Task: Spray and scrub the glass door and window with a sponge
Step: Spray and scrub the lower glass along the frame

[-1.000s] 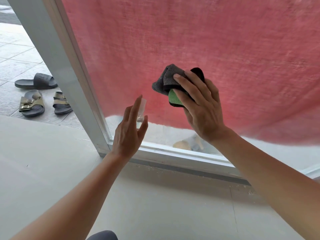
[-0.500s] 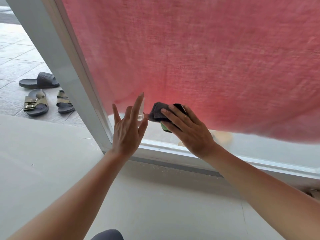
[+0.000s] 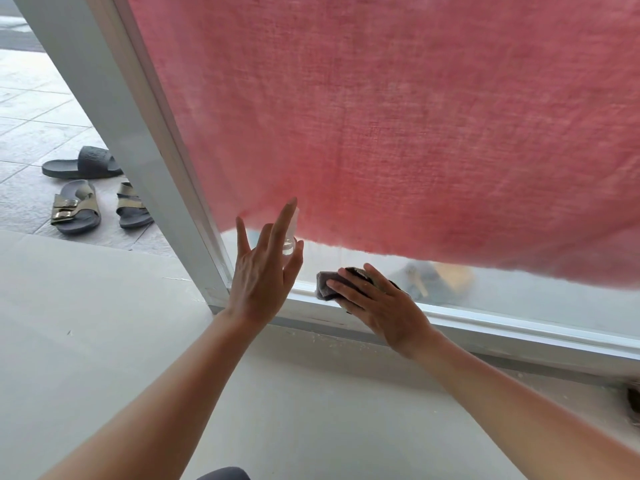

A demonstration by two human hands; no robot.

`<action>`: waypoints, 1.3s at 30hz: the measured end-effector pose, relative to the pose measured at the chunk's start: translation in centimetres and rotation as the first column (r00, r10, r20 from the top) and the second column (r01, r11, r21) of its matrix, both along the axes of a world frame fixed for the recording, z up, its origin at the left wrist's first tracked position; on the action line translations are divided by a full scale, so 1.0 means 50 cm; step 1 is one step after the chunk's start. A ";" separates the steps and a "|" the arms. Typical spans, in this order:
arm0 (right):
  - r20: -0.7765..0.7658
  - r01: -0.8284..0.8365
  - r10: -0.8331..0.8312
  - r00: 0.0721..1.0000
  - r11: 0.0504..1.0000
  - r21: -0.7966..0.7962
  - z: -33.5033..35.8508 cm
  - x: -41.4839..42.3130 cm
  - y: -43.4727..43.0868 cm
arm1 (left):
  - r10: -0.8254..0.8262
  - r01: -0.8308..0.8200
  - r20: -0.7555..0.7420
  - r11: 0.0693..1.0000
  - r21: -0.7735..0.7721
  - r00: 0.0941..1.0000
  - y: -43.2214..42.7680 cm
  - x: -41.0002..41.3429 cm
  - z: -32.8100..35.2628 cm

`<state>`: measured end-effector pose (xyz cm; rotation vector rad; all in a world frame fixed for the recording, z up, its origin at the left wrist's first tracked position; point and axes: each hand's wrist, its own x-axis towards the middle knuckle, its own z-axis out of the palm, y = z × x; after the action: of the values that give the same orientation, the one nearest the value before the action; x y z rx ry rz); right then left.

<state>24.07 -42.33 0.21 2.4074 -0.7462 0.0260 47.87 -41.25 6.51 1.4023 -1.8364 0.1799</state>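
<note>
My two forearms reach out over the pale floor (image 3: 104, 323) to the bottom corner of the window.

My left hand (image 3: 263, 271) is raised just short of the glass (image 3: 519, 299), fingers straight and fanned apart. Only the thumb and the base of the forefinger pinch the small clear spray bottle (image 3: 290, 237). I judge I hold it that way to keep it ready while staying clear of the scrubbing. Its long axis runs up alongside my forefinger, leaning toward the pane. I cannot tell which way the nozzle faces.

My right hand (image 3: 377, 306) lies flat with its fingers straight and close together. It presses the grey sponge (image 3: 323, 289) into the angle where the glass meets the white bottom rail (image 3: 485, 327). A flat palm spreads the pressure there. The sponge lies lengthwise along the rail, its free end poking left toward the upright frame (image 3: 138, 133).

Behind the glass hangs a pink curtain (image 3: 381, 116), its hem just above my hands. Beyond the frame, a pair of sandals (image 3: 76, 206) and a dark slide (image 3: 83, 164) sit on the paving.
</note>
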 end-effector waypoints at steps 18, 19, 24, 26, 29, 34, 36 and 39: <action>0.602 0.018 0.186 0.777 0.948 -0.317 0.342 0.073 -0.053 | 0.015 -0.014 -0.062 1.000 0.013 0.998 0.024 0.017 0.001; 0.622 0.025 0.195 0.758 0.945 -0.327 0.353 0.080 -0.055 | 0.018 -0.017 -0.064 1.000 0.011 0.998 0.024 0.018 0.001; 0.613 0.027 0.235 0.754 0.922 -0.386 0.339 0.096 -0.063 | 0.029 -0.028 -0.077 1.000 0.014 0.997 0.022 0.022 -0.004; 0.581 -0.002 0.228 0.781 0.932 -0.363 0.307 0.101 -0.059 | 0.037 -0.036 -0.088 0.999 0.018 0.995 0.020 0.024 -0.009; 0.446 -0.059 0.179 0.877 0.961 -0.269 0.222 0.093 -0.047 | 0.045 -0.043 -0.095 0.999 0.020 0.994 0.020 0.028 -0.016; 0.287 -0.044 0.091 0.954 0.985 -0.166 0.096 0.094 -0.027 | 0.041 -0.039 -0.076 0.999 0.034 0.996 0.019 0.040 -0.030; 0.212 -0.038 0.077 0.974 0.983 -0.180 0.049 0.101 -0.028 | 0.044 -0.040 -0.079 0.998 0.042 0.996 0.019 0.044 -0.032; 0.036 -0.016 0.021 0.999 0.992 -0.127 -0.008 0.101 -0.025 | 0.041 -0.037 -0.086 0.998 0.055 0.995 0.019 0.053 -0.034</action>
<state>29.10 -43.57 -0.20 2.2981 -0.7174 0.1225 50.52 -40.30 4.80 1.4608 -1.7548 0.0889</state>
